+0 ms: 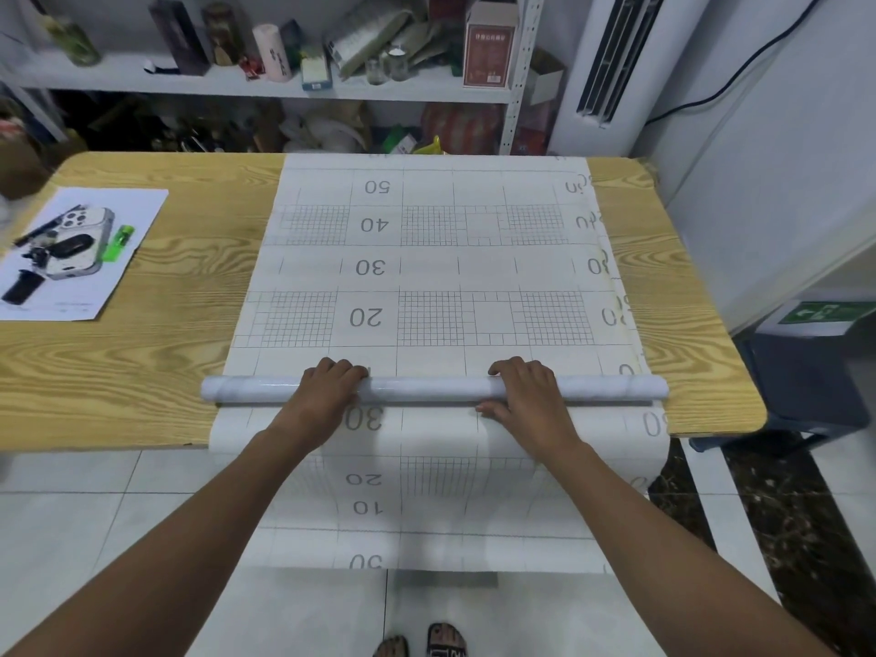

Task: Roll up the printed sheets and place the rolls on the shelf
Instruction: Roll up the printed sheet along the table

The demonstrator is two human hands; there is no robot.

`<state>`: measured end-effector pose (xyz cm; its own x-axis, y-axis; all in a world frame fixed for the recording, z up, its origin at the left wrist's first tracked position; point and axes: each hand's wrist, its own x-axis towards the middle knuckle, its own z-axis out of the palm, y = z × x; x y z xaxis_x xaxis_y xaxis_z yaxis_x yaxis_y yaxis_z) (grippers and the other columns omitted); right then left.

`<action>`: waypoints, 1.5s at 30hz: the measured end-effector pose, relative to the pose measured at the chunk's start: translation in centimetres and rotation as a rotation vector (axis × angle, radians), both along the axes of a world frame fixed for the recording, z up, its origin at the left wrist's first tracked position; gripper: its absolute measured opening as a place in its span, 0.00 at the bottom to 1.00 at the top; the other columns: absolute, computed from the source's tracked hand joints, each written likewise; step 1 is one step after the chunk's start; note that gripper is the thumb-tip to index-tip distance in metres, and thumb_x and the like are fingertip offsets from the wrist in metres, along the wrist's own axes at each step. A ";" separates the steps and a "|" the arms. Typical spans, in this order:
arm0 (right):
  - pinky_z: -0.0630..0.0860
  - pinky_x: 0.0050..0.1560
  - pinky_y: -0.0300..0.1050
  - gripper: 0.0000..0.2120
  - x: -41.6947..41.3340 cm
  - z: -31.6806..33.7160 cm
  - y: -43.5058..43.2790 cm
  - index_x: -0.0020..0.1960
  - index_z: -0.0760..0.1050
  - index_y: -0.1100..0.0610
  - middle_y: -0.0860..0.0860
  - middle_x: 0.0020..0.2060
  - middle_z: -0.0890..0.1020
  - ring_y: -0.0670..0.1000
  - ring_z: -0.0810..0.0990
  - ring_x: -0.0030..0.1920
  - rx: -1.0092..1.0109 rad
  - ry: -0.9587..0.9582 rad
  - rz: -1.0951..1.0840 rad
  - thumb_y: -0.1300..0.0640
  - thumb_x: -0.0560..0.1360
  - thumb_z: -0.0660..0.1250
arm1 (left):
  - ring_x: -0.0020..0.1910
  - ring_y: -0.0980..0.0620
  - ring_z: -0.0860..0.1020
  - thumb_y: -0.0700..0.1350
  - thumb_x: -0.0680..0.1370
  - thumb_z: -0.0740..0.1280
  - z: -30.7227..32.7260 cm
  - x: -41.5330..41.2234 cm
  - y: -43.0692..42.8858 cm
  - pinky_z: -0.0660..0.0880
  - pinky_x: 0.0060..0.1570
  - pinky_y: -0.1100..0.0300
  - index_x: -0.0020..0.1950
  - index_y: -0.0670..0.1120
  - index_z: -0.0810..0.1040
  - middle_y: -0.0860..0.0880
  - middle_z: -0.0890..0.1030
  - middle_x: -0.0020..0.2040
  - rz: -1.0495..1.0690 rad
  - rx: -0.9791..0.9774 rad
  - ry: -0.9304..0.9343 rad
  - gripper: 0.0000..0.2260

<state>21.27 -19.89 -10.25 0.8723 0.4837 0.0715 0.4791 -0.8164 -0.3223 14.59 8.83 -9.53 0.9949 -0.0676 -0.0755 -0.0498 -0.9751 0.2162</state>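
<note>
A long white printed sheet [426,267] with grids and numbers lies flat across the wooden table [142,362], and its near part hangs over the front edge toward the floor. A pale grey roll [426,388] lies crosswise on the sheet near the table's front edge. My left hand [327,388] grips the roll left of its middle, fingers curled over the top. My right hand [526,395] grips it right of the middle, thumb on the near side. The white metal shelf [265,83] stands behind the table, crowded with items.
A white paper [109,286] at the table's left carries a phone [83,244], a green lighter [118,244] and small dark items. An air conditioner unit [611,64] stands at the back right. A dark stool [806,372] sits to the right of the table.
</note>
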 end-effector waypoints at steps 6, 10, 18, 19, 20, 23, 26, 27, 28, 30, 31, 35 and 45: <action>0.70 0.49 0.50 0.21 0.2 -0.1 0.0 0.53 0.75 0.57 0.53 0.47 0.77 0.56 0.73 0.46 -0.014 -0.027 0.008 0.49 0.65 0.76 | 0.44 0.39 0.73 0.31 0.69 0.68 -0.6 0.2 0.7 0.63 0.40 0.53 0.57 0.39 0.75 0.39 0.74 0.49 -0.056 -0.023 -0.006 0.17; 0.70 0.48 0.50 0.21 0.5 -0.2 0.0 0.52 0.77 0.57 0.53 0.47 0.77 0.56 0.74 0.45 -0.040 -0.045 0.009 0.48 0.65 0.76 | 0.49 0.43 0.70 0.32 0.72 0.64 -0.7 0.5 0.9 0.63 0.45 0.55 0.63 0.41 0.71 0.41 0.72 0.53 -0.057 -0.020 0.032 0.20; 0.70 0.50 0.51 0.21 0.7 -0.2 -0.1 0.58 0.76 0.57 0.52 0.50 0.78 0.57 0.74 0.48 -0.030 0.000 0.033 0.49 0.69 0.73 | 0.56 0.44 0.71 0.38 0.78 0.60 -0.3 0.6 0.9 0.67 0.53 0.53 0.67 0.44 0.67 0.43 0.74 0.59 -0.013 -0.104 0.075 0.17; 0.70 0.50 0.50 0.21 0.7 -0.2 -0.2 0.59 0.75 0.57 0.52 0.50 0.78 0.56 0.74 0.48 -0.024 0.004 0.036 0.49 0.69 0.73 | 0.56 0.44 0.71 0.39 0.78 0.60 -0.2 0.6 0.9 0.67 0.53 0.53 0.67 0.44 0.67 0.43 0.74 0.60 -0.010 -0.106 0.081 0.17; 0.70 0.50 0.50 0.21 0.7 -0.2 -0.2 0.59 0.75 0.57 0.52 0.50 0.79 0.56 0.74 0.48 -0.019 0.004 0.040 0.49 0.69 0.73 | 0.56 0.44 0.71 0.40 0.78 0.60 -0.1 0.6 0.8 0.67 0.54 0.53 0.67 0.44 0.67 0.43 0.73 0.60 -0.006 -0.100 0.092 0.17; 0.69 0.48 0.49 0.19 0.7 -0.2 -0.4 0.57 0.75 0.56 0.52 0.49 0.78 0.56 0.74 0.47 -0.017 0.006 0.064 0.49 0.70 0.72 | 0.56 0.45 0.71 0.46 0.77 0.64 0.3 0.4 0.9 0.66 0.53 0.53 0.67 0.46 0.67 0.45 0.73 0.60 -0.007 -0.123 0.091 0.19; 0.68 0.49 0.49 0.18 0.9 -0.1 -0.4 0.57 0.75 0.56 0.52 0.50 0.78 0.56 0.73 0.48 -0.017 0.032 0.075 0.49 0.72 0.71 | 0.55 0.48 0.71 0.50 0.71 0.71 0.4 0.1 1.3 0.66 0.50 0.54 0.65 0.49 0.71 0.47 0.72 0.57 -0.027 -0.223 0.061 0.23; 0.68 0.50 0.49 0.17 0.9 0.0 -0.4 0.57 0.75 0.56 0.52 0.50 0.78 0.56 0.73 0.48 -0.018 0.042 0.079 0.49 0.72 0.70 | 0.53 0.49 0.71 0.51 0.70 0.72 0.5 0.1 1.4 0.65 0.49 0.55 0.64 0.51 0.72 0.48 0.72 0.55 -0.024 -0.245 0.057 0.24; 0.68 0.50 0.49 0.17 1.0 0.0 -0.5 0.58 0.75 0.55 0.52 0.50 0.78 0.56 0.73 0.49 -0.021 0.052 0.084 0.49 0.72 0.70 | 0.52 0.51 0.71 0.53 0.68 0.73 0.6 0.1 1.4 0.64 0.48 0.56 0.63 0.51 0.72 0.48 0.71 0.54 -0.018 -0.253 0.054 0.25; 0.69 0.50 0.49 0.17 1.1 0.0 -0.6 0.58 0.75 0.55 0.52 0.50 0.78 0.56 0.74 0.49 -0.029 0.062 0.105 0.49 0.73 0.69 | 0.50 0.51 0.70 0.54 0.67 0.74 0.7 0.2 1.4 0.63 0.46 0.57 0.61 0.52 0.73 0.50 0.72 0.52 -0.017 -0.237 0.051 0.24; 0.69 0.50 0.49 0.17 1.1 0.0 -0.6 0.58 0.75 0.55 0.53 0.50 0.79 0.56 0.74 0.49 -0.031 0.063 0.114 0.48 0.73 0.69 | 0.49 0.51 0.70 0.54 0.67 0.74 0.8 0.2 1.3 0.63 0.45 0.57 0.61 0.52 0.73 0.50 0.72 0.51 -0.021 -0.216 0.050 0.24; 0.67 0.51 0.46 0.16 1.1 0.2 -0.6 0.58 0.75 0.54 0.51 0.50 0.78 0.54 0.73 0.50 -0.038 0.098 0.116 0.47 0.76 0.64 | 0.50 0.49 0.71 0.52 0.68 0.74 0.7 0.2 1.2 0.63 0.45 0.57 0.60 0.51 0.73 0.50 0.73 0.52 -0.026 -0.153 0.061 0.23; 0.69 0.50 0.48 0.19 0.7 0.6 -0.6 0.58 0.76 0.57 0.53 0.53 0.75 0.55 0.73 0.49 -0.084 0.095 0.130 0.45 0.76 0.58 | 0.50 0.49 0.70 0.44 0.71 0.71 0.2 -0.1 1.4 0.67 0.46 0.57 0.61 0.50 0.72 0.49 0.74 0.52 -0.061 -0.193 0.103 0.19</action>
<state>21.99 -20.47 -9.65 0.8030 0.5936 -0.0538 0.5529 -0.7756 -0.3044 14.53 10.21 -9.31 0.9762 -0.1504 -0.1561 -0.0754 -0.9109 0.4058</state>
